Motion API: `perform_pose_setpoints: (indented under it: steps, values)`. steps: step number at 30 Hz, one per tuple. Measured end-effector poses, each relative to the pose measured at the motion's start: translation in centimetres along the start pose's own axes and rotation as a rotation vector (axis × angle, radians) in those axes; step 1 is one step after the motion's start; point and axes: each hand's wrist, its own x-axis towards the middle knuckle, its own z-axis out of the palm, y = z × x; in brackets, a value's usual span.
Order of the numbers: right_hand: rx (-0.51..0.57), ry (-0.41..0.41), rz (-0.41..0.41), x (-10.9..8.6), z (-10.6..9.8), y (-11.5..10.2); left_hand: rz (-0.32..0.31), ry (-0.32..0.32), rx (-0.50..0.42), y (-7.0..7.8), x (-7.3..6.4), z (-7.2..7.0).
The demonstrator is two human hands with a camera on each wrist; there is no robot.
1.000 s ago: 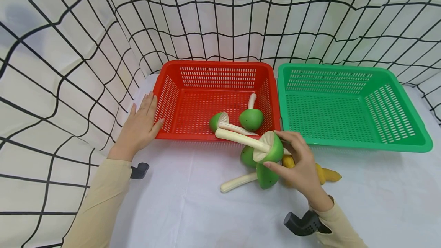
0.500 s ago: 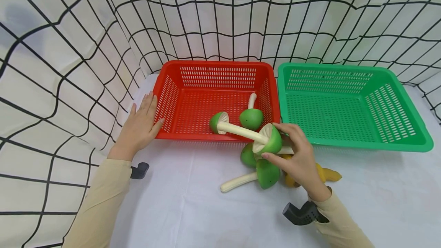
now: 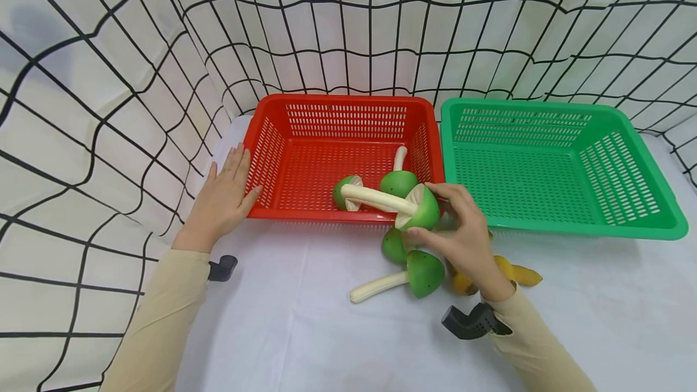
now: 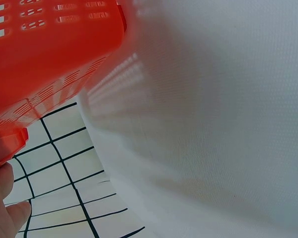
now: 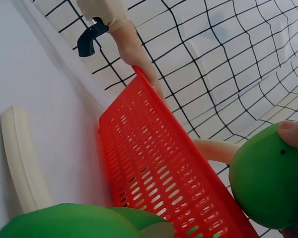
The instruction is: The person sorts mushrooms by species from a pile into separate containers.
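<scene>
My right hand (image 3: 463, 228) pinches a toy mushroom (image 3: 426, 213) by its green cap, thumb below and fingers above. Its pale stem points left over the front rim of the red basket (image 3: 294, 215). In the right wrist view the held mushroom's round cap (image 5: 270, 178) is beside the basket's top edge. My left hand (image 3: 220, 201) lies with straight fingers along the basket's left side. Two more mushrooms, one upright-stemmed (image 3: 399, 183) and one on its side (image 3: 339, 193), lie inside the basket. In front of it, another mushroom (image 3: 426, 274) lies on the white cloth beside a green cap (image 3: 393, 245).
A green basket (image 3: 555, 225) stands close against the red one on the right. Yellow, banana-like pieces (image 3: 524, 275) lie partly hidden under my right hand. Black netting (image 3: 370, 53) over white cloth rises behind the baskets and along the left.
My right hand has moved the mushroom up and away from me, from above the mushrooms on the cloth to over the red basket's front rim. My left hand stays put.
</scene>
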Motion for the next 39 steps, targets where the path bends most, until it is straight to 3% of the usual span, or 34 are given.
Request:
perform_pose_setpoints:
  steps: [15, 22, 39]
  values:
    - [-0.018, -0.009, 0.015, 1.9, 0.8, 0.6, 0.010, 0.006, 0.009, 0.2, 0.3, 0.0]
    - [-0.078, -0.024, 0.036, 2.5, 1.2, 0.8, 0.002, -0.005, 0.012, 0.2, 0.2, 0.0]
    - [-0.152, -0.044, -0.004, 4.1, 2.6, 1.5, -0.004, 0.000, 0.012, 0.0, 0.1, 0.1]
